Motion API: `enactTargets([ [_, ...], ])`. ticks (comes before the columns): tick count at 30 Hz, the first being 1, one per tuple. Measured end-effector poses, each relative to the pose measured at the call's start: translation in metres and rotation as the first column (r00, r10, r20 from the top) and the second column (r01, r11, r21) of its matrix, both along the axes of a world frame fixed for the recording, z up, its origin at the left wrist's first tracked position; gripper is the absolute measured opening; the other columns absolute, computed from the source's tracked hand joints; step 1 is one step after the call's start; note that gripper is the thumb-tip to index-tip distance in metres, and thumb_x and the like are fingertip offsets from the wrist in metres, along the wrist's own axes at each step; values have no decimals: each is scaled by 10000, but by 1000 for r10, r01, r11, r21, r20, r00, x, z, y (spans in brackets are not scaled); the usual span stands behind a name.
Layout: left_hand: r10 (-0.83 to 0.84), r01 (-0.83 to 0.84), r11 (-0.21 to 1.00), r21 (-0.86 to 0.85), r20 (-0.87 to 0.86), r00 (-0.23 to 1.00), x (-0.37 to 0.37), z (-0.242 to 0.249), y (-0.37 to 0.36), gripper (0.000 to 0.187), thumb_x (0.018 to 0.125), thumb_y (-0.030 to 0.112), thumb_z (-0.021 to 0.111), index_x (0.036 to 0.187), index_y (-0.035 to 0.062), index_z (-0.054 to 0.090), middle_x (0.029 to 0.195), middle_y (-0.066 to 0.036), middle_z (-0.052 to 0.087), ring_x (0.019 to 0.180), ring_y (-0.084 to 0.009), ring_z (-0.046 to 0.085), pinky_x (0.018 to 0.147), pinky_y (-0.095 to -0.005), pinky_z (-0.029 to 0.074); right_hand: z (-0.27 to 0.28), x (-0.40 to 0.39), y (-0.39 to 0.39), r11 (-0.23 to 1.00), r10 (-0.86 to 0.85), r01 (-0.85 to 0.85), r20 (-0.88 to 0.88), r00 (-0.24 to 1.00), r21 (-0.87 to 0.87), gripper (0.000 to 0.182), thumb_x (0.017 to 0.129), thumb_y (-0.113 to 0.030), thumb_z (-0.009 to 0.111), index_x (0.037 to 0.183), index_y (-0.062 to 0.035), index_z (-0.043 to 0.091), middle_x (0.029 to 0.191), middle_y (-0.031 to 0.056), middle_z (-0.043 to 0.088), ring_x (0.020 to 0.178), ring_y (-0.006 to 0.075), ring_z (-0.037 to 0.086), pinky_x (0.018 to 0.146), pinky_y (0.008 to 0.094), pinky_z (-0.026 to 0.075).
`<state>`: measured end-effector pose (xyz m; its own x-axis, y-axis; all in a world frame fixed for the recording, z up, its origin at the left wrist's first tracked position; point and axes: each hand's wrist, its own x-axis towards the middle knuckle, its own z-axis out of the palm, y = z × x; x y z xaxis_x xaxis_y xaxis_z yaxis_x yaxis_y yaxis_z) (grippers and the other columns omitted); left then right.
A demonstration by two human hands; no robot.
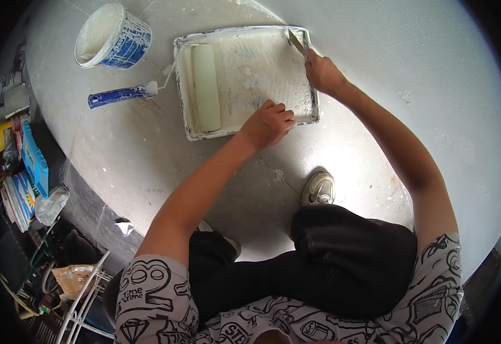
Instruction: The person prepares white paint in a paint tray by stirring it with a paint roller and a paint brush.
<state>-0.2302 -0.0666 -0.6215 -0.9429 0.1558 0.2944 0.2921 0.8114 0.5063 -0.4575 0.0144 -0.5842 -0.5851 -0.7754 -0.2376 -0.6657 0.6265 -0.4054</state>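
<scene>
In the head view, my left hand (269, 125) is closed at the near rim of a paint-crusted paint tray (244, 131), with its fingers curled over the edge. My right hand (322, 73) grips a knife (297, 43) with a narrow, tapering metal blade; the handle is hidden in my fist. Its tip points to the tray's far right corner and seems to touch the rim there. Along the left side of the tray lies a pale paint roller (206, 89), whose blue handle (123, 94) sticks out over the left rim above the floor.
A blue and white paint bucket (125, 43) with whitish contents stands left of the tray. A white wall (433, 69) rises on the right. At the left are books (18, 198), a blue plastic case (35, 160) and a white wire rack (84, 304). My shoe (319, 188) is near the tray.
</scene>
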Motion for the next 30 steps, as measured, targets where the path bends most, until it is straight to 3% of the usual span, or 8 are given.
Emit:
enactTargets([
  [11, 9, -10, 1000, -28, -7, 1000, 1, 0, -1, 90, 864, 157, 745, 942, 113, 742, 887, 34, 626, 872, -159, 581, 840, -337, 446, -6, 3, 7, 999, 4, -5, -29, 1000, -40, 238, 988, -149, 455, 1094, 49, 534, 830, 361, 661, 799, 512, 684, 727, 574, 554],
  [17, 3, -3, 1000, -13, -15, 1000, 2, 0, 1, 73, 865, 155, 743, 924, 112, 738, 875, 36, 622, 856, -162, 580, 838, -330, 447, 3, 5, 4, 999, -26, 26, -8, 1000, 43, 237, 993, -140, 447, 1108, 50, 530, 848, 361, 663, 818, 516, 682, 750, 581, 545],
  [21, 19, -21, 999, -38, -38, 999, 0, -2, 1, 61, 866, 150, 740, 913, 111, 738, 874, 38, 622, 853, -162, 579, 836, -330, 448, -9, -8, 10, 997, 20, -20, -4, 1000, -72, 243, 999, -143, 440, 1136, 46, 509, 844, 354, 661, 805, 518, 676, 735, 576, 549],
  [27, 11, -11, 1000, -4, -22, 1000, -1, 0, -1, 61, 868, 147, 737, 914, 108, 740, 881, 37, 625, 859, -162, 578, 835, -334, 451, -10, -2, 21, 1000, 18, -18, 17, 1000, -7, 274, 1016, -172, 434, 1162, 50, 499, 863, 356, 660, 818, 520, 673, 748, 576, 546],
  [30, 18, -19, 999, -28, -35, 999, 0, -1, 2, 64, 865, 146, 739, 918, 110, 742, 881, 37, 627, 861, -163, 579, 837, -334, 449, -8, -2, 24, 995, 47, -46, 10, 999, -90, 273, 1017, -178, 438, 1145, 54, 505, 864, 348, 664, 813, 517, 674, 728, 563, 552],
])
